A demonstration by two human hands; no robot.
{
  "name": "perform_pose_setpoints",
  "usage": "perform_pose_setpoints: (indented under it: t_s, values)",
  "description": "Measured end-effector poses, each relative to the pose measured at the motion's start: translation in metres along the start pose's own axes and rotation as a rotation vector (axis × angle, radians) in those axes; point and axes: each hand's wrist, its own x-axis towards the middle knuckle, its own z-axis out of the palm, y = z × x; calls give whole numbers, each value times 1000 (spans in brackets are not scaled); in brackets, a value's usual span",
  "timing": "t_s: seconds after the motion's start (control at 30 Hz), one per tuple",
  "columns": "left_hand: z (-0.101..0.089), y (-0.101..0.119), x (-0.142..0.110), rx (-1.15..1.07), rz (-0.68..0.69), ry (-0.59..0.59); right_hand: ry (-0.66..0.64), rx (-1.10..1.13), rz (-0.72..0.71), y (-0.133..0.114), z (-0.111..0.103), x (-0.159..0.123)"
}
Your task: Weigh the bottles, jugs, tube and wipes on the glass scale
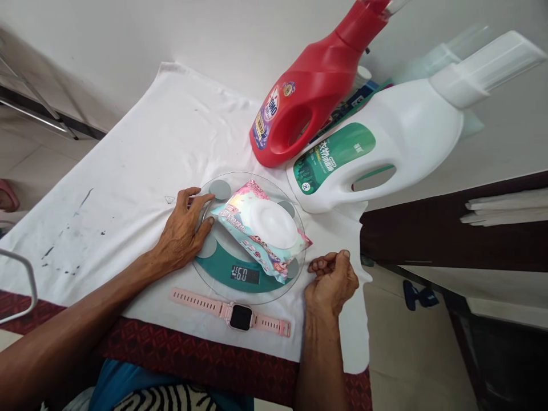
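A round glass weighing scale with a teal band lies on the white cloth, its small display lit. On top of it rests a pack of wet wipes, pink and mint, with a white lid facing up. My left hand is at the scale's left edge, fingers apart and holding nothing. Beside the right edge, my right hand rests with its fingers curled in and nothing visible in them. A pink-strapped smartwatch lies stretched out flat in front of the scale.
Behind the scale stand a red detergent bottle and a white detergent bottle with a green label. Other items behind them are partly hidden. The white cloth covers a table against the wall. Dark slippers lie on the floor at right.
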Motion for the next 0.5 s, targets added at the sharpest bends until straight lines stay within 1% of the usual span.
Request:
perform_pose_setpoints:
  t_s: [0.13,0.23,0.3,0.37,0.4,0.43,0.5]
  values:
    - [-1,1,0,2,-5,-11,-6,-24,3,0,0,1]
    - [-2,1,0,6,-10,-14,-7,-61,-35,-5,1,-7]
    - [-1,1,0,2,-10,-11,6,-116,-147,-13,4,-19]
    - [0,0,0,-8,0,-5,0,-184,-317,-28,9,-35]
    - [0,0,0,-12,4,-1,-33,-212,-397,-37,12,-42]
    - [0,0,-1,-14,7,3,-95,-239,-467,-47,16,-48]
    - [1,0,-1,-13,9,13,-271,-321,-570,-68,26,-56]
